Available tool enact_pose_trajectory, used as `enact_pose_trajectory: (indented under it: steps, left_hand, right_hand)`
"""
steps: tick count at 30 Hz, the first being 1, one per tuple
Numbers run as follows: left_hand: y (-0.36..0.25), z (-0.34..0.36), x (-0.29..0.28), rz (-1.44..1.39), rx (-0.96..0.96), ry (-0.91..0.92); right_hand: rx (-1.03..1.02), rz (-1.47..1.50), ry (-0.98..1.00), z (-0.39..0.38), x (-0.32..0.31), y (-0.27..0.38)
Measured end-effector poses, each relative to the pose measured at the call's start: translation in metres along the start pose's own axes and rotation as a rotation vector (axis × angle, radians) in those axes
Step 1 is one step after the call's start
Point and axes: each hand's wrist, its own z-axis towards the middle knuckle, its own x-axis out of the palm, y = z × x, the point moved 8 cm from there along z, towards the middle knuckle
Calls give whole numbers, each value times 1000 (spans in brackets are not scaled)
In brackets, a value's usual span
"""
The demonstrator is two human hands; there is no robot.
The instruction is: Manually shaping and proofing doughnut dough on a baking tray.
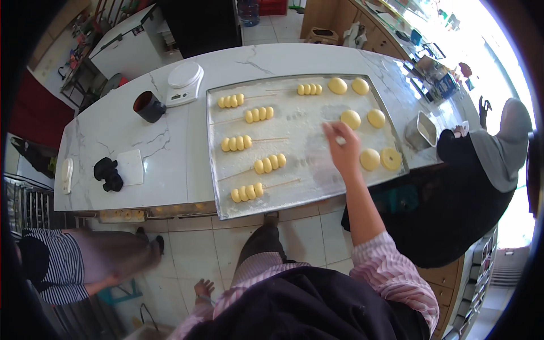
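Observation:
A wide metal tray (309, 184), dusted with flour, lies on the counter in front of me. Above its right half hovers my right hand (344, 148), fingers curled closed around a small whitish thing that I cannot make out. Just beside it sits a smooth dough round (350, 119); several more stand along that side, and one dough ring (390, 158) has a hole in its middle. On the left of the tray are rows of skewered dough pieces (236, 143), each a string of bumps on a thin stick. My left hand (204, 288) hangs low over the floor, fingers apart and holding nothing.
Left on the white counter (175, 136) are a kitchen scale (185, 82), a dark cup (149, 106) and a black object (108, 174) by a white sheet. A container (421, 131) stands right of the tray, near a person (481, 164). Another person (73, 266) is at lower left.

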Motion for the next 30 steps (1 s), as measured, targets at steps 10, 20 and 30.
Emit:
enact_pose_trajectory:
  steps: [10, 20, 30]
  left_hand:
    - [1, 25, 91, -214, 28, 179]
    - [-9, -74, 171, -435, 209, -22]
    - [195, -108, 172, -568, -97, -19]
  right_hand:
    - [-520, -692, 448, 94, 184, -75]
    - [-831, -409, 506, 91, 124, -58]
    - [-1286, -180, 779, 81, 123, -74]
